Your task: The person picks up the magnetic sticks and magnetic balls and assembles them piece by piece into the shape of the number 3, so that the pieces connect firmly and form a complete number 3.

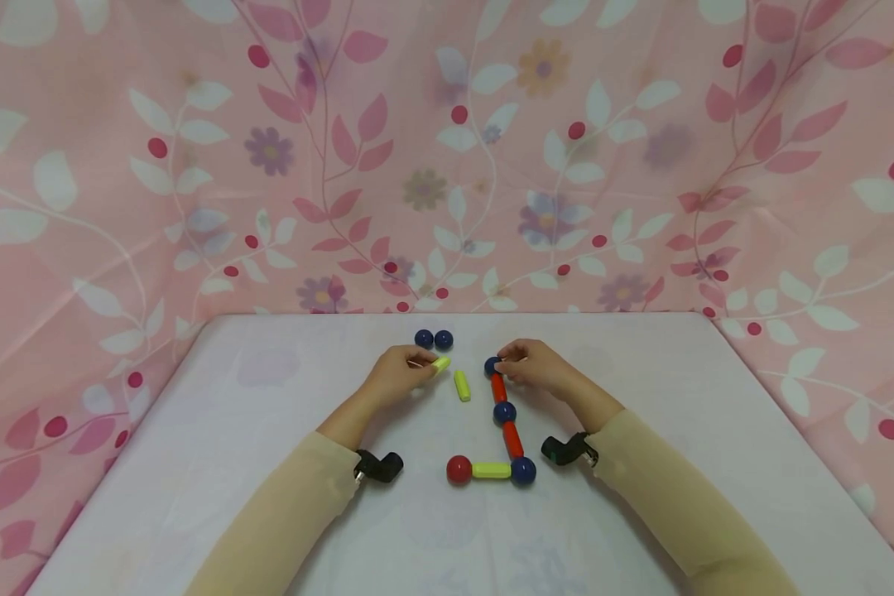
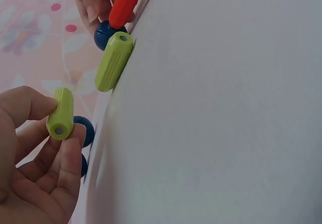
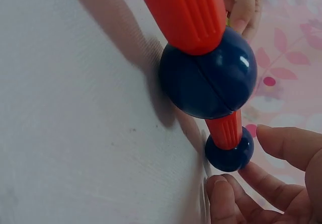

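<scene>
Between thumb and fingers, my left hand (image 1: pixel 398 374) pinches a yellow-green magnetic rod (image 2: pixel 61 114), its grey end disc showing in the left wrist view. A second yellow-green rod (image 1: pixel 462 386) lies on the table between the hands. My right hand (image 1: pixel 540 368) has thumb and fingers around the far blue ball (image 3: pixel 230 151) of a joined chain. From that ball, two red rods (image 1: pixel 512 440) run toward me through a middle blue ball (image 1: pixel 504 413) to a corner blue ball (image 1: pixel 523 471). There a yellow-green rod (image 1: pixel 491 471) turns left to a red ball (image 1: pixel 459 469).
Two loose blue balls (image 1: pixel 444 339) sit side by side near the back edge of the white-covered table (image 1: pixel 216 430), beyond my left hand. Pink floral cloth (image 1: pixel 432 165) hangs behind and around it. Each sleeve cuff carries a black wrist camera (image 1: pixel 380 466).
</scene>
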Demonstrator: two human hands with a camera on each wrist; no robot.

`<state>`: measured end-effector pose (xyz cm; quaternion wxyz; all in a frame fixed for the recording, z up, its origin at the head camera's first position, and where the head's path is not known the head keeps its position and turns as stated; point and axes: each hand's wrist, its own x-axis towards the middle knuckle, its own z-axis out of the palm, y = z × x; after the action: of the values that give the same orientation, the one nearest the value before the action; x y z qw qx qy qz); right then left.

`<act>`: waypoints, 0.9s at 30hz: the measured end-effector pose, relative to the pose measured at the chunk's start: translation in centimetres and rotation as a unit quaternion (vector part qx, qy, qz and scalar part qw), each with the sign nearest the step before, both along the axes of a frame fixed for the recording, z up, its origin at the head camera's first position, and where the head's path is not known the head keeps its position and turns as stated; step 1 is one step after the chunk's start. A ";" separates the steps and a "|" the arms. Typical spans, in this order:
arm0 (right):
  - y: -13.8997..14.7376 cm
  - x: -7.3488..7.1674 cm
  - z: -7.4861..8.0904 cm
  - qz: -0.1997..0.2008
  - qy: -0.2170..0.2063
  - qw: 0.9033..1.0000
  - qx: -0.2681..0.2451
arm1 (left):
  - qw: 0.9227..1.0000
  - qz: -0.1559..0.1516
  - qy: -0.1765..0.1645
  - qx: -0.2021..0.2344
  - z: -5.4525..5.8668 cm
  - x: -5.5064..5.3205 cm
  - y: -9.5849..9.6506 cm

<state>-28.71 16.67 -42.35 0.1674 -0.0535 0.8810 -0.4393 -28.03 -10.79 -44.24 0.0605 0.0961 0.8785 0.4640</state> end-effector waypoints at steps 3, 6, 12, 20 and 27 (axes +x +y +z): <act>-0.1 -0.2 -0.1 0.002 0.002 1.000 -0.004 | 1.000 -0.004 0.014 0.006 0.1 -0.2 0.4; -0.2 -0.3 -0.3 0.002 -0.001 1.000 -0.010 | 1.000 -0.017 0.023 0.010 0.0 -0.4 0.9; -0.3 -0.5 -0.4 0.004 -0.003 1.000 -0.012 | 0.999 -0.029 0.035 0.017 -0.4 -1.0 1.8; -0.3 -0.8 -0.6 -0.010 -0.014 1.000 -0.023 | 0.999 -0.040 0.018 0.018 -0.7 -1.7 3.0; -0.2 -1.3 -1.1 -0.022 -0.020 0.999 -0.031 | 0.999 -0.037 0.007 0.017 -1.1 -2.1 3.7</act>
<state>-30.03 16.51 -43.44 0.1734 -0.0302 0.8643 -0.4711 -30.09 -7.04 -45.34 0.0696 0.1331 0.8667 0.4756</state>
